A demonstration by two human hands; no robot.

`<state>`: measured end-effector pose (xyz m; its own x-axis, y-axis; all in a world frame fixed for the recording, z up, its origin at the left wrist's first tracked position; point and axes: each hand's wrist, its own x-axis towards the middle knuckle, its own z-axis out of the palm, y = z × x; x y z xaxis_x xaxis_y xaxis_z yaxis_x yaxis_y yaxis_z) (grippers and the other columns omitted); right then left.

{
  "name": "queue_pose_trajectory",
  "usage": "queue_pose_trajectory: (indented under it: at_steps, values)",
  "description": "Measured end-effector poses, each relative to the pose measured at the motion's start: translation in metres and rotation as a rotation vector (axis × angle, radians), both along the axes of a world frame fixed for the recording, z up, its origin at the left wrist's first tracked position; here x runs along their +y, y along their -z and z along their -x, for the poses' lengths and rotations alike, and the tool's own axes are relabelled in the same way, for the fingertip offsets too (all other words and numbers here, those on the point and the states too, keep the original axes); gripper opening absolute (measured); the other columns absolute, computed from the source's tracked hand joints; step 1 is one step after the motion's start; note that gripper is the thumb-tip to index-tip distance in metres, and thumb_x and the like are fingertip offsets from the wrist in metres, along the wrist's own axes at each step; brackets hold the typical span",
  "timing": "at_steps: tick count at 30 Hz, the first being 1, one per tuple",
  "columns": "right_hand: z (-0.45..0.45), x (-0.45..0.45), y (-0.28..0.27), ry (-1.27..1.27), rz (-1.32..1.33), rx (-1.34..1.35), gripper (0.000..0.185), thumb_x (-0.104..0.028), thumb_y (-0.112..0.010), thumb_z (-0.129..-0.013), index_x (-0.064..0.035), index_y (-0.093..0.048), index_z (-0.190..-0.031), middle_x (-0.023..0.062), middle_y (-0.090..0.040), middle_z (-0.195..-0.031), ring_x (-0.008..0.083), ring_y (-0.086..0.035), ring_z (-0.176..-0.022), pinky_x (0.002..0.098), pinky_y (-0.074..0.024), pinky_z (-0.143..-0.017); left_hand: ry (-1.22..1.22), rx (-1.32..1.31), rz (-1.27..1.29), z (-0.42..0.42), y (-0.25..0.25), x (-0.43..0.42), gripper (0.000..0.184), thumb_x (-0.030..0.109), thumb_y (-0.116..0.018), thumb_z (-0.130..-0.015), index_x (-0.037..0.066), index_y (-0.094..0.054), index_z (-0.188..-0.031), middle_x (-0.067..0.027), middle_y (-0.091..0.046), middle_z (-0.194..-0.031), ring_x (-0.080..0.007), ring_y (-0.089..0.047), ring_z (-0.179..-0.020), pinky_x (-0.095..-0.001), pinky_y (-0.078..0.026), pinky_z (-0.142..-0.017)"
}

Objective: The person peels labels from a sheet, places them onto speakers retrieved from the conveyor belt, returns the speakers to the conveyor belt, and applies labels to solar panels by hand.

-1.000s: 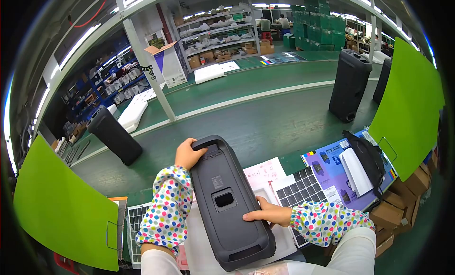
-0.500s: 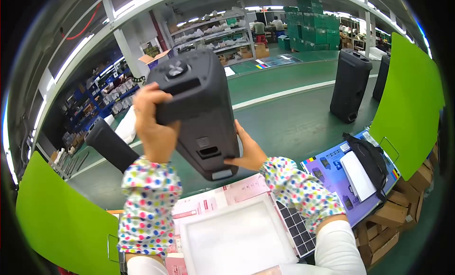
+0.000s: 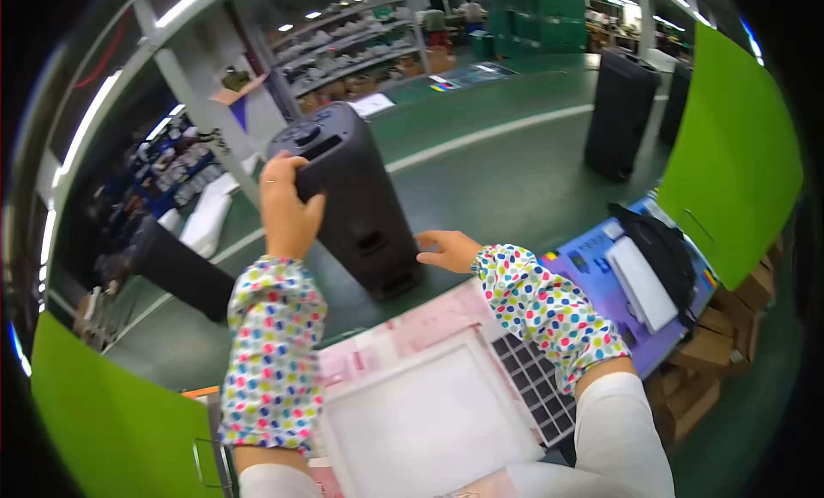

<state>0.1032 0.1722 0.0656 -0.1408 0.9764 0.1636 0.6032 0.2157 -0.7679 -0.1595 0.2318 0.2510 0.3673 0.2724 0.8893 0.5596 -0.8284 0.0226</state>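
A tall black speaker [image 3: 356,210] stands upright on the green surface beyond the white foam tray [image 3: 429,412]. My left hand [image 3: 287,210] has its fingers round the upper left edge of the speaker, near its top handle. Just off the speaker's lower right side is my right hand [image 3: 451,250], its fingers apart and holding nothing. The foam tray lies in front of me over pink printed sheets [image 3: 408,326], with a black-and-white grid panel [image 3: 536,386] to its right.
Another black speaker [image 3: 182,266] leans at the left, and one more [image 3: 621,116] stands at the back right. Green boards [image 3: 738,154] flank both sides. A black bag [image 3: 665,262] lies on a purple printed box [image 3: 579,262]. Two people sit far back.
The speaker has gone from lying over the foam tray to standing on the surface beyond it. My right hand has come away from its side. The view has shifted.
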Motion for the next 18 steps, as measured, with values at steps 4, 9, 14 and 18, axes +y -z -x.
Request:
queue_pose_trajectory:
  at_steps: [4,9,14,18]
  values:
    - [-0.07,-0.08,0.0,-0.196,0.042,-0.204,0.044,-0.032,-0.072,-0.087,-0.0071,-0.067,-0.123,0.0159,-0.068,-0.121,0.0287,-0.067,-0.099,0.0381,-0.0533,-0.09,-0.175,0.099,-0.046,-0.009,0.01,-0.038,0.078,0.015,-0.076,-0.079,0.01,-0.038,-0.146,-0.0156,-0.036,-0.155,-0.0381,-0.027,-0.147,-0.0573,-0.02,-0.117]
    - [-0.139,-0.166,0.027,0.069,0.136,-0.201,0.031,-0.023,-0.073,-0.086,-0.0075,-0.07,-0.113,0.011,-0.064,-0.114,0.0239,-0.066,-0.085,0.0354,-0.054,-0.079,0.137,0.155,0.12,-0.042,0.067,-0.11,0.061,0.005,-0.07,-0.077,0.007,-0.053,-0.136,-0.0174,-0.047,-0.147,-0.0406,-0.04,-0.138,-0.0522,-0.027,-0.117]
    - [-0.111,-0.185,0.06,0.171,-0.21,-0.243,0.02,-0.02,-0.072,-0.087,-0.0104,-0.071,-0.105,0.0064,-0.062,-0.113,0.0255,-0.066,-0.094,0.0365,-0.0534,-0.081,0.436,0.435,0.377,-0.103,0.162,-0.188,0.052,0.015,-0.077,-0.075,0.011,-0.063,-0.125,-0.0168,-0.053,-0.141,-0.0386,-0.05,-0.13,-0.053,-0.038,-0.11]
    - [-0.096,-0.184,0.074,0.247,-0.38,-0.304,0.016,-0.016,-0.073,-0.084,-0.0084,-0.071,-0.097,0.0071,-0.065,-0.106,0.0294,-0.064,-0.099,0.0384,-0.0529,-0.085,0.345,0.493,0.61,-0.136,0.204,-0.212,0.048,0.021,-0.078,-0.077,0.007,-0.063,-0.121,-0.0209,-0.058,-0.135,-0.0391,-0.055,-0.124,-0.0472,-0.044,-0.106]
